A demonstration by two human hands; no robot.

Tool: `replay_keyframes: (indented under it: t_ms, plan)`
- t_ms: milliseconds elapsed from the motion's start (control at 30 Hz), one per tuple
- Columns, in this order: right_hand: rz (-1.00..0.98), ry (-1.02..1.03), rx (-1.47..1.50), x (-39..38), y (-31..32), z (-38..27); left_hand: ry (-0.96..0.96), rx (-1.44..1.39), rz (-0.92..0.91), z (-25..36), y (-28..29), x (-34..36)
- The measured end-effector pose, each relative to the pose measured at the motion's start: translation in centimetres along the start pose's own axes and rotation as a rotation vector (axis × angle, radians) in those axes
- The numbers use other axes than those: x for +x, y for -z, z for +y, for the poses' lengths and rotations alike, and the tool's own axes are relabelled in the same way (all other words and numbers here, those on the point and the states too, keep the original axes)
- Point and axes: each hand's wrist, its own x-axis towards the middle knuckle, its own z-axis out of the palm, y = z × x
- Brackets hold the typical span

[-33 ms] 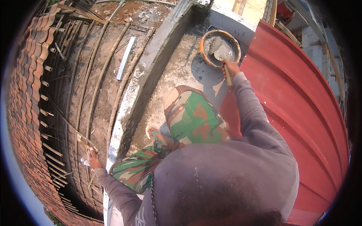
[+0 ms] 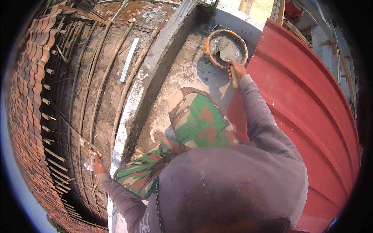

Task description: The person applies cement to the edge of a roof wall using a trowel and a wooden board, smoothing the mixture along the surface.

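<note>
My right hand (image 2: 237, 70) is wrapped round the pale wooden handle of a trowel (image 2: 234, 80). The trowel's blade rests in wet grey mortar (image 2: 230, 51), partly lost against it. That mortar sits in a round bucket (image 2: 209, 54) with an orange, splattered rim, standing in the corner of a concrete gutter. Far to the left, my left hand (image 2: 97, 163) grips a thin, flat tool (image 2: 90, 147) with a wooden part, seen almost edge-on, so its exact kind is unclear. It is held out beyond the gutter's low wall.
A low wall (image 2: 134, 99), grey-plastered inside, runs along the gutter (image 2: 176, 73). Red metal roofing (image 2: 299, 101) slopes on the right. Left of the wall lie bamboo poles (image 2: 105, 77), a pale metal strip (image 2: 130, 60) and a tiled roof edge (image 2: 31, 97). My camouflage-clad knee (image 2: 202, 116) is bent before me.
</note>
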Motion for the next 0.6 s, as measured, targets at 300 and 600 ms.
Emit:
replay_keyframes:
  t_ms: [300, 600]
  plan:
    - [0.024, 0.235, 0.436, -2.5, -6.8, -2.7, 0.147, -0.062, 0.003, -0.9, 0.7, -0.6]
    - [0.665, 0.72, -0.014, 5.9, -22.7, -3.6, 0.088, 0.299, -0.064, -4.8, 3.9, 0.4]
